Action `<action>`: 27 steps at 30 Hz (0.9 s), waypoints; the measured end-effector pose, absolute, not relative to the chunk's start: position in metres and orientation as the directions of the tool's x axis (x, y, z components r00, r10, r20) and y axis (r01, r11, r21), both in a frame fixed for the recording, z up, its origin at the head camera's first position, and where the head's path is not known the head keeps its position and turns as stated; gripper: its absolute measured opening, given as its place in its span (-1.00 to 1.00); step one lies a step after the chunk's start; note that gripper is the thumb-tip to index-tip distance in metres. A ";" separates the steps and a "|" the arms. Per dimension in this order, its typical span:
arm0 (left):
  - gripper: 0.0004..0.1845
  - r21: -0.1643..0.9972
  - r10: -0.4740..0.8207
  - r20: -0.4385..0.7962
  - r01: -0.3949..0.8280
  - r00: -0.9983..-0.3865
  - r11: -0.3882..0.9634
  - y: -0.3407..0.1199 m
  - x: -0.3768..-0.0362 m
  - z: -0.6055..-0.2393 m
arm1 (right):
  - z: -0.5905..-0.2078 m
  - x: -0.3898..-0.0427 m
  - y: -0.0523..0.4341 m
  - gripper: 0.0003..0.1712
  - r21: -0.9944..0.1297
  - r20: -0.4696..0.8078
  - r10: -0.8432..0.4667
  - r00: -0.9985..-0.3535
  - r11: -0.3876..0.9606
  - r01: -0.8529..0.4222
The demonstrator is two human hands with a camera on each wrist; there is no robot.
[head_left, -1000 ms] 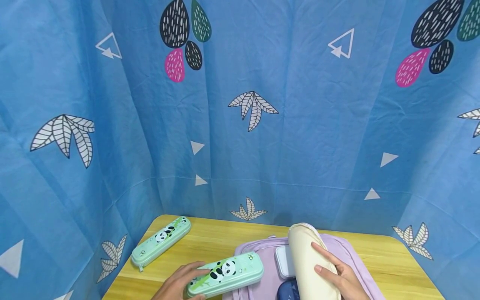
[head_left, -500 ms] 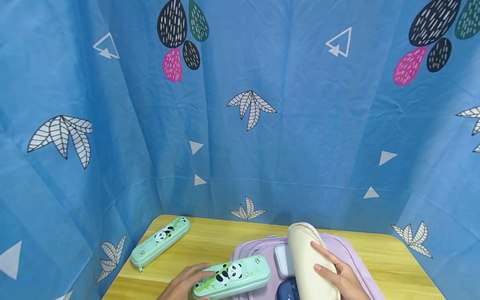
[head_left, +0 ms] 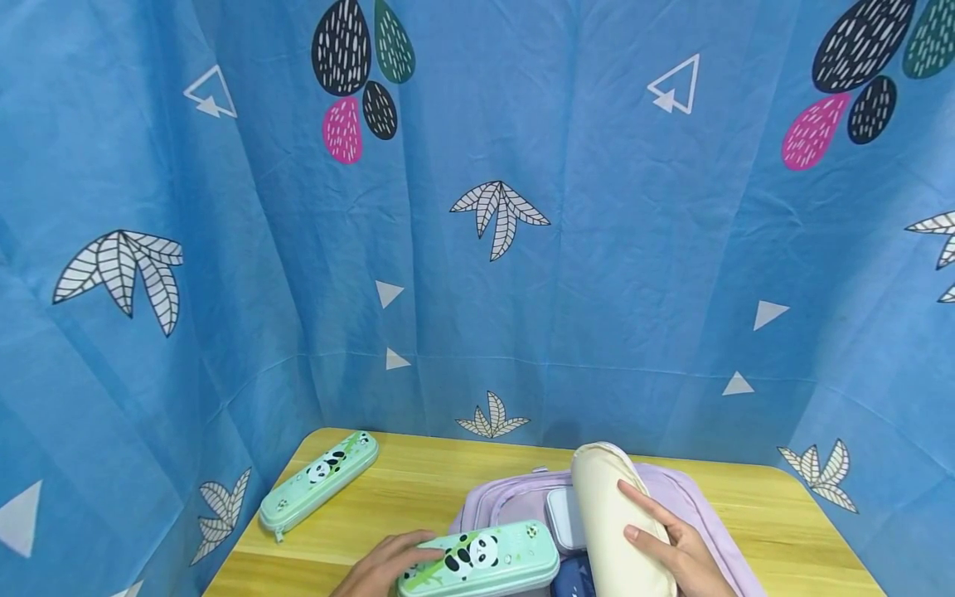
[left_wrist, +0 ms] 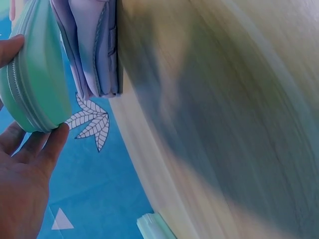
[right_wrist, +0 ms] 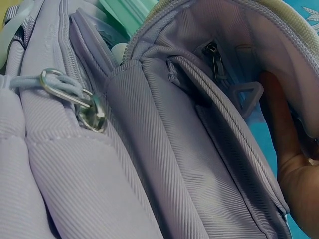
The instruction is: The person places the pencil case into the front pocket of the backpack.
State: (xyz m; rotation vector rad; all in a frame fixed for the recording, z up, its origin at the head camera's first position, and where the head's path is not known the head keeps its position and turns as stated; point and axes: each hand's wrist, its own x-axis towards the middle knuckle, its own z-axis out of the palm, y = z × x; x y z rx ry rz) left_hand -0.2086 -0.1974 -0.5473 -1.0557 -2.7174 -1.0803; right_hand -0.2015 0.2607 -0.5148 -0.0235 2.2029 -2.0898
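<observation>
My left hand [head_left: 388,565] grips a mint green pencil case [head_left: 488,560] with a panda print by its left end. The pencil case overlaps the lower left of a lilac backpack [head_left: 724,531] that lies on the table. In the left wrist view, fingers and thumb of the left hand [left_wrist: 22,186] clasp the zipped sides of the case. My right hand [head_left: 682,551] holds up the backpack's cream front flap [head_left: 615,526]. A digit of that hand shows against the flap's lilac lining [right_wrist: 286,55] in the right wrist view.
A white case [head_left: 567,518] and a dark blue pouch [head_left: 573,576] sit in the backpack beside the flap. Another panda pencil case [head_left: 321,481] lies at the table's back left. A blue patterned curtain [head_left: 515,315] hangs along the table's [head_left: 425,464] back and sides.
My left hand has carried the pencil case rightward and a little nearer, over more of the backpack. The right hand and the flap have stayed put.
</observation>
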 end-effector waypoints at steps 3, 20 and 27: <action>-0.39 0.619 0.598 0.244 0.597 -0.764 0.510 -0.196 -0.208 -0.547 | -0.514 -0.201 0.260 -0.21 -0.997 -0.064 -0.079 -0.995 0.058 0.059; -0.46 0.677 0.655 0.243 0.608 -0.716 0.415 -0.180 -0.210 -0.556 | -0.514 -0.203 0.257 -0.22 -0.997 -0.059 -0.074 -0.996 0.059 0.054; -0.50 0.658 0.672 0.267 0.640 -0.691 0.397 -0.169 -0.211 -0.559 | -0.515 -0.204 0.258 -0.24 -0.996 -0.057 -0.072 -0.996 0.079 0.051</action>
